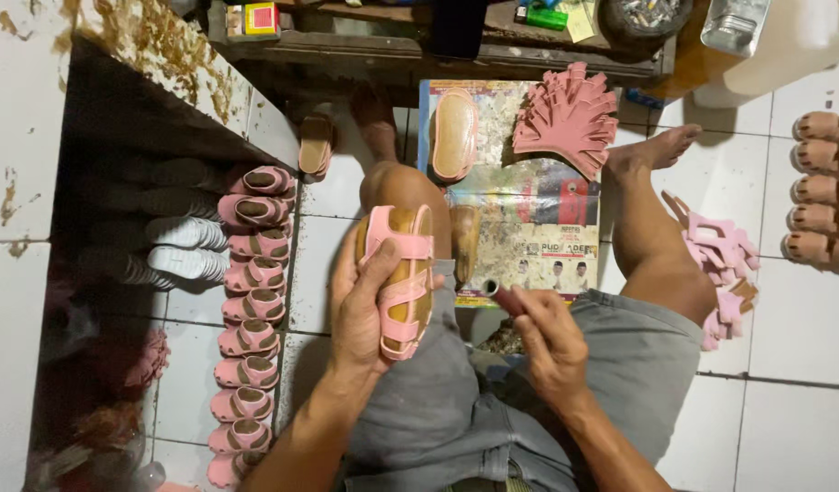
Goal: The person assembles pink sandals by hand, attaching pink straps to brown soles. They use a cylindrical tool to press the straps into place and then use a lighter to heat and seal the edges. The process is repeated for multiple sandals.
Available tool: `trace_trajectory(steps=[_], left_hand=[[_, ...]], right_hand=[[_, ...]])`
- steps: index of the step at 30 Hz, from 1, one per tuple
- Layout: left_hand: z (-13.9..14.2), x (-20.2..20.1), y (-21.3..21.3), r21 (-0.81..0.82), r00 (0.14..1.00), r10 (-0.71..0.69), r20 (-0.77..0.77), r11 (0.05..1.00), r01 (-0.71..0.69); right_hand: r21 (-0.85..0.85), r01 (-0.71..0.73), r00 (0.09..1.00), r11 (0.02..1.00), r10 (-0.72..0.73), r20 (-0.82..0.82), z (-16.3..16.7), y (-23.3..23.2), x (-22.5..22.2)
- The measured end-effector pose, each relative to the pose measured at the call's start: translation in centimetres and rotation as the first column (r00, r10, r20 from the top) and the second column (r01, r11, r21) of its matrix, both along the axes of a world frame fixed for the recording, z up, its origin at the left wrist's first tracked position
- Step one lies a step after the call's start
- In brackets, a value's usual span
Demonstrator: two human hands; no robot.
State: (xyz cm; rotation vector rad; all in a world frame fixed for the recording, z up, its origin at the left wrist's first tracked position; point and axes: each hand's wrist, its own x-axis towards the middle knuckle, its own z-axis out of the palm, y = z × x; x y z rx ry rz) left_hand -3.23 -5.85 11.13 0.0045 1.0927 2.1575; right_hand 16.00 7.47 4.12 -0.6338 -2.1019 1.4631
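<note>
My left hand [365,305] grips a small sandal [399,278] with pink straps and a tan sole, held over my left knee. My right hand [547,339] holds a short round-handled tool [503,293] close to the sandal's right side. In front of my knees lies a printed paper sheet [538,228], and on it rest a loose tan insole [454,135] and a fanned stack of pink strap pieces [570,114]. I sit on the tiled floor in grey shorts with both legs bent.
A row of several finished pink sandals [251,319] runs along the floor at the left beside a dark shelf opening. More pink strap pieces [720,264] lie at the right, with tan soles [820,191] at the far right edge. A low wooden bench [438,50] stands ahead.
</note>
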Motion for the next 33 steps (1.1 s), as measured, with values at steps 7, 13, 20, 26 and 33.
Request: trace_trajectory(steps=[7, 13, 20, 26, 33], left_hand=[[-1.7, -1.1, 0.5, -0.239, 0.981, -0.002, -0.196, 0.970, -0.046], [-2.6, -0.9, 0.7, -0.256, 0.986, -0.012, -0.167, 0.966, -0.032], [-2.2, -1.0, 0.6, -0.264, 0.993, -0.053, -0.103, 0.964, 0.024], [-1.9, -0.7, 0.9, -0.232, 0.991, -0.055, -0.123, 0.972, 0.025], [-2.1, -0.8, 0.7, -0.320, 0.990, -0.063, -0.126, 0.947, 0.020]], right_hand=[[0.232, -0.169, 0.970, 0.958, 0.204, -0.135, 2.0, -0.7, -4.6], [0.387, -0.235, 0.962, 0.892, 0.269, -0.036, 2.2, -0.8, -5.6], [0.312, -0.110, 0.994, 0.944, 0.113, 0.008, 3.3, 1.1, -3.8], [0.344, -0.171, 0.974, 0.923, 0.210, -0.079, 2.3, -0.3, -7.5], [0.285, -0.091, 0.996, 0.954, 0.086, 0.028, 2.0, 1.9, -5.5]])
